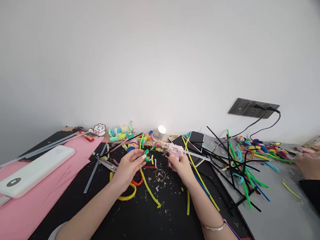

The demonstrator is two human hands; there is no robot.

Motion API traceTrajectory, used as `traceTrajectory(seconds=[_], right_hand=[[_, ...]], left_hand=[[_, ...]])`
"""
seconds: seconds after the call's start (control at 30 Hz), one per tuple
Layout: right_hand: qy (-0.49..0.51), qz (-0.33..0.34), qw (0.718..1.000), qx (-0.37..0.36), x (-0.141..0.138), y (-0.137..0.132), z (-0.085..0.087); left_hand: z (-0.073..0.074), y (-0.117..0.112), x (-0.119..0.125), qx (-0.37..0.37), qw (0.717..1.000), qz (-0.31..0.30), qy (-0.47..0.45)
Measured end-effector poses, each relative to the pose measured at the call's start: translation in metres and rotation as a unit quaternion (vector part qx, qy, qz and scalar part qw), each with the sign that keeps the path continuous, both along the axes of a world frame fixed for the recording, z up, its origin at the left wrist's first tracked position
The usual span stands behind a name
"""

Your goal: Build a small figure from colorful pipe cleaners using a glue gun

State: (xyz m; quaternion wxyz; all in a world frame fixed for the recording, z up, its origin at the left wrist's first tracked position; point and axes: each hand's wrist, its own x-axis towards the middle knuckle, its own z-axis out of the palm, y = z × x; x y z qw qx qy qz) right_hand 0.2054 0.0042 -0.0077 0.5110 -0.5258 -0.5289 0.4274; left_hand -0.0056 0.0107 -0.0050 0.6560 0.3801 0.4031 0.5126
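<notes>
My left hand [132, 163] pinches a small bent piece of green pipe cleaner [146, 155] between thumb and fingers. My right hand [180, 165] is wrapped round a pale pink glue gun [176, 149], whose nozzle points left toward the green piece. A long clear glue stick [198, 156] sticks out of the gun's back to the right. Below my hands lie yellow pipe cleaners [148, 188], a thin rubber band [160, 175] and small scraps on a black mat [158, 224]. Scissors [127, 196] with yellow and orange handles lie partly behind my left wrist.
A white power bank [38, 170] rests on pink sheets [13, 211] at left. A lit lamp [159, 132] stands by the wall. Many pipe cleaners [244, 172] heap at right, with a phone [196, 139] behind. Another person's hands [312, 166] work at far right, below a wall socket [252, 107].
</notes>
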Motion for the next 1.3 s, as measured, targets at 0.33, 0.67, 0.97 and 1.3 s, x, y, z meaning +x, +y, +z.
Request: traceTrajectory(seconds=[0.33,0.67,0.97,1.3], right_hand=[[0.095,0.053,0.994,-0.02,0.003,0.001,0.0],[0.143,0.095,0.984,-0.039,0.006,-0.004,0.006],[0.163,0.097,0.981,-0.038,0.007,-0.002,0.002],[0.163,0.092,0.982,-0.025,0.007,0.0,0.003]], left_hand=[[0.014,-0.006,0.0,-0.018,0.991,-0.108,-0.076],[0.016,-0.006,-0.009,-0.011,0.973,-0.202,-0.113],[0.016,-0.007,-0.009,-0.014,0.969,-0.213,-0.127],[0.016,-0.007,-0.008,0.003,0.977,-0.191,-0.099]])
